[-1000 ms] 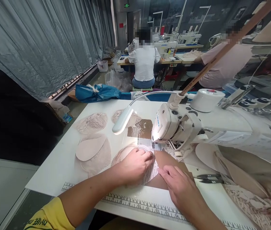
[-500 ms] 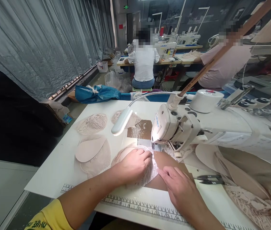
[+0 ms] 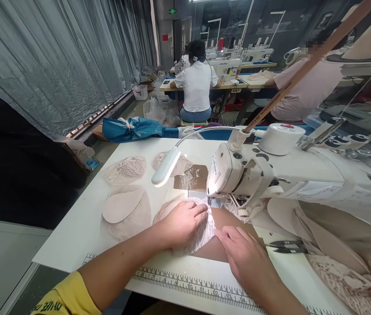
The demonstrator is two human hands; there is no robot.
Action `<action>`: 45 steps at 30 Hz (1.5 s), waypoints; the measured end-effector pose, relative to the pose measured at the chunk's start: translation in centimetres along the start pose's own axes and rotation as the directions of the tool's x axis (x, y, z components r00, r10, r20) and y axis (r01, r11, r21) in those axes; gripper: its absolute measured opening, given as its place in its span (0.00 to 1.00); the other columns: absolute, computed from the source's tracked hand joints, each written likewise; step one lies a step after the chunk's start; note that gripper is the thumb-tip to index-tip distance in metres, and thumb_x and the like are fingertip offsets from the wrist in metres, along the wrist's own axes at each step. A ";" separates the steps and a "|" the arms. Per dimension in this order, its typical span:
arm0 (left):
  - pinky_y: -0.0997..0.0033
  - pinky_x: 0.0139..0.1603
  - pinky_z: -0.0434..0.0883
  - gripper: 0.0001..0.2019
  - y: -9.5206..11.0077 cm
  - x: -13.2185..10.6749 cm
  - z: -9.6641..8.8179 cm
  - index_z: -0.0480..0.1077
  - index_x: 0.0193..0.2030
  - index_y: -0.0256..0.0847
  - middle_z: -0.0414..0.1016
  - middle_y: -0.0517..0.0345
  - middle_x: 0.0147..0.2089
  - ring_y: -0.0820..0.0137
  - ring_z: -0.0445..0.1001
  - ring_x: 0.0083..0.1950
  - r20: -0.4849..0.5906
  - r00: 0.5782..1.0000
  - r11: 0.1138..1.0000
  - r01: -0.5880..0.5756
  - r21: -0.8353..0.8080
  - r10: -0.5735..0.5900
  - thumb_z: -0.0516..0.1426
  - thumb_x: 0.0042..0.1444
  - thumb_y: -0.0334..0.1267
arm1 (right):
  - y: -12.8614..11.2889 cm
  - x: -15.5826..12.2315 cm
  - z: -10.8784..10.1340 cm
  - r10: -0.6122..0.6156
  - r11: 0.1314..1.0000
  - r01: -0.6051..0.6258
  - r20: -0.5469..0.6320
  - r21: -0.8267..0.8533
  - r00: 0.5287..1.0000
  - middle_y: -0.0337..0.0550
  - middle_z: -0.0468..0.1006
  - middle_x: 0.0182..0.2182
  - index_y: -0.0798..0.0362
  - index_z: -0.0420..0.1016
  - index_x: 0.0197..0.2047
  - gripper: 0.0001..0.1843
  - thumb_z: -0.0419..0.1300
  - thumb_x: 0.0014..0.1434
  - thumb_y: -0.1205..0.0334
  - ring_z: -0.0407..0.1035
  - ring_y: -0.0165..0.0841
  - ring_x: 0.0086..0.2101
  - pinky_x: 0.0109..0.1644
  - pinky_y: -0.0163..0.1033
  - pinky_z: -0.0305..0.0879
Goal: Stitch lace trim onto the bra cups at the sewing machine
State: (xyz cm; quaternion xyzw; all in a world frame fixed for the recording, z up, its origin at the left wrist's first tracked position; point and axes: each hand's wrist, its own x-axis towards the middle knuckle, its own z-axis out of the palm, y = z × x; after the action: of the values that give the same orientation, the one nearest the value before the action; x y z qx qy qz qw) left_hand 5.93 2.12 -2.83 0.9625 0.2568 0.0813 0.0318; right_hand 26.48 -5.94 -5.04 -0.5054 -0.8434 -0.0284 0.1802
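A piece of whitish lace fabric (image 3: 207, 232), shaped like a bra cup, lies under the needle area of a white sewing machine (image 3: 226, 168). My left hand (image 3: 185, 221) rests on it just left of the needle, with curled fingers pressed together on the lace. Lower right, my right hand (image 3: 242, 251) pinches the lace's right edge between thumb and forefinger; the exact grip is partly hidden. Beneath the lace is a smooth brown sheet (image 3: 213, 251). The lamp (image 3: 166, 166) lights the sewing spot. Part of the lace is covered by my left hand.
Lace cup pieces (image 3: 126, 169) and a beige pad (image 3: 122, 204) lie on the table's left side. Black thread snips (image 3: 288, 246) sit right of my right hand, near more lace and pads (image 3: 346, 267). A printed ruler (image 3: 188, 284) runs along the front edge. Two people work beyond.
The lace has slid slightly toward the needle and left, both hands shifting a little with it. Their hold looks the same.
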 end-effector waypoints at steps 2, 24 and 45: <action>0.61 0.44 0.65 0.24 -0.4 0.2 -0.2 0.62 0.59 0.31 0.64 0.44 0.61 0.61 0.66 0.46 0.013 1.000 1.000 -0.001 0.005 0.001 0.50 0.54 0.31 | 0.1 0.5 -0.2 0.001 1.000 -0.001 0.022 -0.007 1.000 0.43 0.71 0.30 0.56 0.73 0.48 0.24 0.47 0.52 0.80 0.62 0.34 0.30 0.31 0.37 0.55; 0.63 0.48 0.65 0.21 -3.8 1.9 -0.7 0.62 0.60 0.35 0.65 0.48 0.62 0.62 0.66 0.48 0.057 0.987 0.988 -0.150 0.029 0.148 0.48 0.60 0.30 | 1.2 3.8 -0.2 0.029 0.998 -0.017 0.210 -0.060 0.977 0.43 0.75 0.33 0.53 0.74 0.46 0.24 0.50 0.49 0.80 0.66 0.32 0.31 0.32 0.37 0.58; 0.64 0.48 0.65 0.17 -5.0 2.4 -0.2 0.66 0.57 0.38 0.71 0.49 0.55 0.64 0.66 0.49 -0.002 0.991 0.990 -0.133 -0.039 0.133 0.49 0.61 0.31 | 2.0 3.9 1.8 0.016 0.977 -0.016 -0.003 -0.214 1.000 0.47 0.79 0.41 0.52 0.73 0.54 0.28 0.49 0.53 0.78 0.72 0.38 0.37 0.44 0.43 0.70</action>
State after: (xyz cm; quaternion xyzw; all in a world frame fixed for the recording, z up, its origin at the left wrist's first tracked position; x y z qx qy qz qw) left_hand 5.48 7.60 -2.78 0.9767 0.1904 0.0881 0.0451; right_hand 26.07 -1.31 -5.66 -0.5286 -0.8312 -0.1177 0.1255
